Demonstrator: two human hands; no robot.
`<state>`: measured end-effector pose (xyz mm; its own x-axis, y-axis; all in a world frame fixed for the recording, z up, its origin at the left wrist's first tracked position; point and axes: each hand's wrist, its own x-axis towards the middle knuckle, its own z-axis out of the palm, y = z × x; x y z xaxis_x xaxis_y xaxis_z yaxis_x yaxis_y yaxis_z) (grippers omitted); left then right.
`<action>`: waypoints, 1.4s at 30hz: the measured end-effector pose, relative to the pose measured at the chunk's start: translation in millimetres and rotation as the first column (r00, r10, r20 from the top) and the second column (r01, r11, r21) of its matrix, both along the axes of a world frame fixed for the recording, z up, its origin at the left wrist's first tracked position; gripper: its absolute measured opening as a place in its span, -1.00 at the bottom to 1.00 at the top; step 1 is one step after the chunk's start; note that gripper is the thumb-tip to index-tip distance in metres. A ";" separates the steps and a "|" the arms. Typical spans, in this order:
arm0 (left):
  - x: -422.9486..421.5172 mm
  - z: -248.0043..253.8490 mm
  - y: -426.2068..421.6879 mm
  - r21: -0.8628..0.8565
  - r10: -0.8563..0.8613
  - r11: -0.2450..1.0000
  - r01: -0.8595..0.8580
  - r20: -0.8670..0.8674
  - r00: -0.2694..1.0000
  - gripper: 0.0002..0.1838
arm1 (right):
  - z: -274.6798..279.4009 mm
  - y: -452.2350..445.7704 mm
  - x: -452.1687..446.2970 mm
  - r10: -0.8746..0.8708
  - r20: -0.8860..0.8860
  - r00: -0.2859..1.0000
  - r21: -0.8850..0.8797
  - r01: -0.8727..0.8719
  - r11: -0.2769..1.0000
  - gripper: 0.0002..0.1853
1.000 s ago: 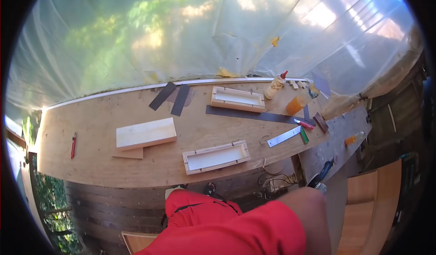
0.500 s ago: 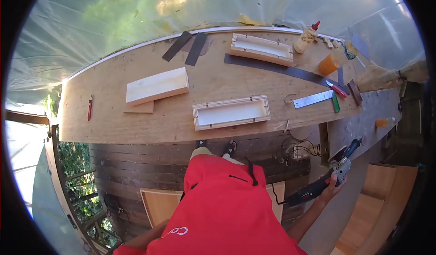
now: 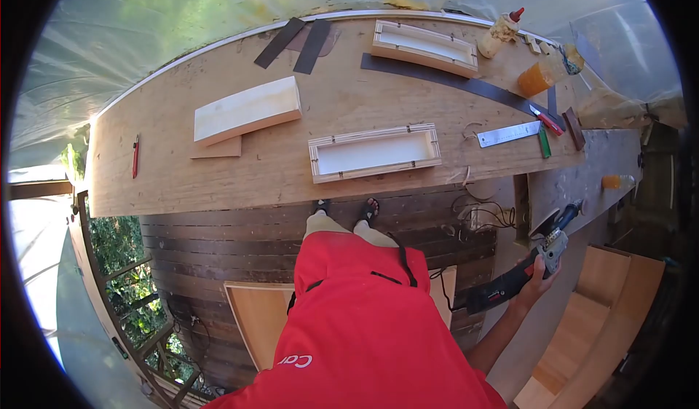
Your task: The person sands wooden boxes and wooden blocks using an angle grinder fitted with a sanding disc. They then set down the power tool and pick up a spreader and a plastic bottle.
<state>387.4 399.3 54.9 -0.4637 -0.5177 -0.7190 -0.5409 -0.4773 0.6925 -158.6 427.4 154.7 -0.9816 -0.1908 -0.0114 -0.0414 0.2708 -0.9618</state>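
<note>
The right hand [image 3: 537,278] is wrapped around the angle grinder [image 3: 508,285], as half a second ago; the left forearm visible then has left view, and I cannot tell that hand's grip. The grinder's long axis slants: its disc [image 3: 545,221] end points ahead of the grip, toward the side bench [image 3: 604,150], its cord [image 3: 442,292] end left of it.

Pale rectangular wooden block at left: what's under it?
A flat brown wooden board juts from under the near side of the pale rectangular wooden block; the rest of it, and anything else beneath, is covered.
</note>
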 end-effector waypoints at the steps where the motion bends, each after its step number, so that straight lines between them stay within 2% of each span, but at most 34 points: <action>1: 6.1 2.5 2.4 0.011 -0.014 1.000 0.014 0.007 1.000 -0.72 | 1.0 -1.8 4.6 -0.005 0.020 1.000 0.005 0.005 1.000 -0.34; 12: 42.5 -10.7 -23.5 0.085 -0.228 0.969 0.230 -0.037 0.973 -0.72 | -3.3 -12.5 29.7 -0.045 0.072 0.996 0.025 0.043 0.999 -0.32; 14: 46.0 -17.2 -29.8 0.084 -0.253 0.963 0.256 -0.048 0.966 -0.72 | -3.1 -18.9 30.0 -0.038 0.106 0.994 0.056 0.032 0.998 -0.22; 18: 66.0 -17.9 -35.5 0.106 -0.310 0.944 0.312 -0.042 0.950 -0.71 | -11.6 -30.4 32.1 -0.002 0.152 0.988 0.080 -0.011 0.997 -0.22; 21: 76.8 -23.0 -44.4 0.110 -0.356 0.927 0.359 -0.048 0.933 -0.71 | -22.3 -40.7 32.6 0.039 0.096 0.995 0.077 -0.046 0.996 -0.25; 24: 77.9 -31.6 -59.9 0.100 -0.407 0.906 0.412 -0.069 0.911 -0.71 | -23.1 -67.1 48.5 0.203 0.142 0.969 0.031 -0.209 0.977 -0.27; 26: 76.7 -40.8 -70.2 0.086 -0.433 0.894 0.440 -0.085 0.897 -0.70 | -28.6 -84.0 57.7 0.308 0.135 0.942 0.097 -0.322 0.942 -0.26; 27: 75.0 -46.4 -74.4 0.078 -0.444 0.889 0.451 -0.095 0.891 -0.70 | -25.4 -98.4 65.6 0.389 0.036 0.921 0.154 -0.390 0.908 -0.23; 29: 74.0 -57.1 -84.8 0.063 -0.464 0.879 0.472 -0.112 0.879 -0.70 | -32.6 -114.3 76.1 0.485 -0.012 0.875 0.283 -0.462 0.841 -0.21; 34: 84.0 -70.0 -96.3 0.066 -0.490 0.862 0.502 -0.139 0.860 -0.69 | -52.8 -156.4 111.0 0.640 0.032 0.768 0.439 -0.586 0.681 -0.16; 35: 83.6 -80.9 -124.9 0.140 -0.706 0.704 0.696 0.028 0.708 -0.68 | -58.9 -162.0 118.1 0.668 0.054 0.742 0.461 -0.612 0.642 -0.16; 36: 65.3 -87.7 -184.8 0.251 -0.864 0.504 0.826 0.168 0.475 -0.66 | -65.8 -167.2 126.1 0.708 0.021 0.706 0.499 -0.621 0.605 -0.15; 37: 7.2 -29.3 -243.4 0.326 -0.804 0.553 0.767 0.448 0.390 -0.64 | -69.0 -171.8 134.8 0.709 0.028 0.704 0.501 -0.624 0.600 -0.15; 39: -26.9 -20.6 -293.1 -0.055 -0.550 0.732 0.680 0.542 0.636 -0.68 | -72.8 -179.8 151.7 0.798 -0.026 0.602 0.625 -0.613 0.483 -0.11; 40: -41.7 -28.7 -316.1 -0.273 -0.437 0.775 0.570 0.420 0.795 -0.68 | -75.1 -181.9 159.9 0.824 -0.046 0.565 0.656 -0.605 0.451 -0.08; 41: -76.5 -14.0 -335.4 -0.383 -0.315 0.799 0.463 0.389 0.866 -0.69 | -74.7 -184.3 167.9 0.828 -0.042 0.560 0.663 -0.604 0.442 -0.08; 42: -101.6 -13.0 -349.8 -0.460 -0.224 0.829 0.318 0.248 0.942 -0.71 | -74.0 -186.7 176.2 0.846 -0.017 0.533 0.693 -0.604 0.395 -0.08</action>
